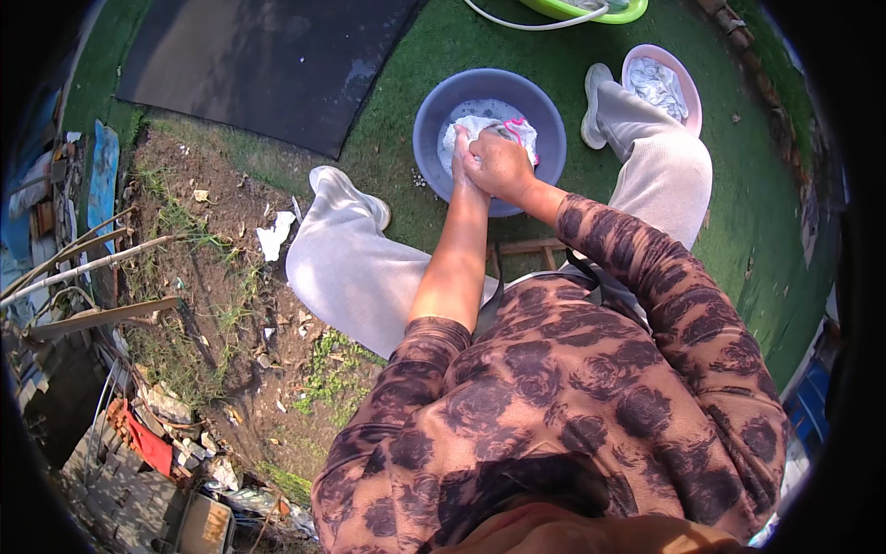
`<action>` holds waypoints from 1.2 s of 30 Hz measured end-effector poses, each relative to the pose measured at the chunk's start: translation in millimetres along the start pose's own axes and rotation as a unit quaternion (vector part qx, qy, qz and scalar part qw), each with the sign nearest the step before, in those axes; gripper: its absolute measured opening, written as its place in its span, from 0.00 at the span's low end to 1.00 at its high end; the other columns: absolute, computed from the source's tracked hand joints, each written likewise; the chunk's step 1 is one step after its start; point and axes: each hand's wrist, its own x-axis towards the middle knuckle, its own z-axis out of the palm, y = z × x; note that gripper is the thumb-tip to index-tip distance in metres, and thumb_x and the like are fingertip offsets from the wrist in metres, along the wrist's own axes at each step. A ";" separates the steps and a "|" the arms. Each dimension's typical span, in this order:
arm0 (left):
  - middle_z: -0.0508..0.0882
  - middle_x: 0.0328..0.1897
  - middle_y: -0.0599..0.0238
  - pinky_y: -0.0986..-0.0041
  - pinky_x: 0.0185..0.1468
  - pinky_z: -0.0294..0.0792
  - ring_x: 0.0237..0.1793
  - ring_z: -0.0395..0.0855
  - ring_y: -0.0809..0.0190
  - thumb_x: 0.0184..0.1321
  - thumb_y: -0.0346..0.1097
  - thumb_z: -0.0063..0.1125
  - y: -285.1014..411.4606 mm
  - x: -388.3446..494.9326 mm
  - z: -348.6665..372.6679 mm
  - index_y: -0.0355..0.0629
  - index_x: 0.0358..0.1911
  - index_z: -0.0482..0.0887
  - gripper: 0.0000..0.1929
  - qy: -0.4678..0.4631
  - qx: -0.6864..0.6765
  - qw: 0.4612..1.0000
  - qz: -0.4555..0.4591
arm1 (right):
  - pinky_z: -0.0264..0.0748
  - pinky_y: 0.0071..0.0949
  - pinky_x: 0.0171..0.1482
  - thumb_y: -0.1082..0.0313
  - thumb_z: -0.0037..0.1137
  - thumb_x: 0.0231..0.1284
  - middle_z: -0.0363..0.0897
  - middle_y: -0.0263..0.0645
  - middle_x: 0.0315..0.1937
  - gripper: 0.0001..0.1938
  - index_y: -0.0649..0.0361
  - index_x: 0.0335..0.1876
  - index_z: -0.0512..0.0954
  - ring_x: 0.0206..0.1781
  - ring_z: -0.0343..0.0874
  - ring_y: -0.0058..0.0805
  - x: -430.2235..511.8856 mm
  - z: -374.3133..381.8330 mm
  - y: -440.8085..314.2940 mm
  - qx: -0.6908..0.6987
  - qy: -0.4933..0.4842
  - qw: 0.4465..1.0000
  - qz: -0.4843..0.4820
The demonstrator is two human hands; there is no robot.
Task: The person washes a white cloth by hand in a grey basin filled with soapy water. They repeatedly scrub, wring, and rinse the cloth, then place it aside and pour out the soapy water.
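A blue-grey plastic basin (pixel 429 149) stands between my feet with sudsy water in its bottom. A wet white cloth with pink trim (pixel 524 131) lies in the suds. Both hands are together over the basin's near half, touching each other at the cloth. My right hand (pixel 500 163) is closed on the cloth, with a greyish part of it showing above the fingers. My left hand (pixel 464 156) is pressed against the right one, its thumb up; its fingers and what they hold are hidden.
A pink basin (pixel 694 114) with white cloth (pixel 654 86) stands by my right foot. At the top are a green tub (pixel 626 15) and a white hose (pixel 512 24). A dark mat (pixel 256 69) lies upper left; soil, rubble (pixel 166 401) and sticks (pixel 90 266) are at left.
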 end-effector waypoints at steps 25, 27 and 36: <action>0.79 0.59 0.48 0.57 0.71 0.64 0.64 0.75 0.46 0.68 0.73 0.34 -6.1 0.8 15.3 0.30 0.60 0.71 0.44 0.043 -0.057 0.997 0.042 | 0.79 0.51 0.52 0.61 0.60 0.64 0.71 0.53 0.55 0.12 0.49 0.51 0.81 0.49 0.80 0.57 -11.4 7.4 21.5 0.087 0.058 0.994 0.009; 0.83 0.47 0.47 0.56 0.65 0.70 0.52 0.82 0.47 0.70 0.67 0.36 -5.5 5.4 -4.1 0.27 0.51 0.76 0.39 0.063 -0.050 0.997 -0.021 | 0.79 0.52 0.48 0.61 0.59 0.64 0.75 0.51 0.49 0.09 0.51 0.47 0.83 0.44 0.82 0.56 -29.7 11.4 20.0 0.081 0.038 0.996 -0.014; 0.85 0.45 0.61 0.61 0.52 0.78 0.45 0.84 0.58 0.71 0.49 0.48 -10.7 18.1 -2.1 0.42 0.46 0.81 0.17 0.062 -0.024 0.997 0.043 | 0.80 0.49 0.47 0.51 0.52 0.67 0.83 0.48 0.43 0.17 0.55 0.38 0.85 0.44 0.83 0.52 13.2 -17.4 11.0 0.002 0.022 1.000 0.015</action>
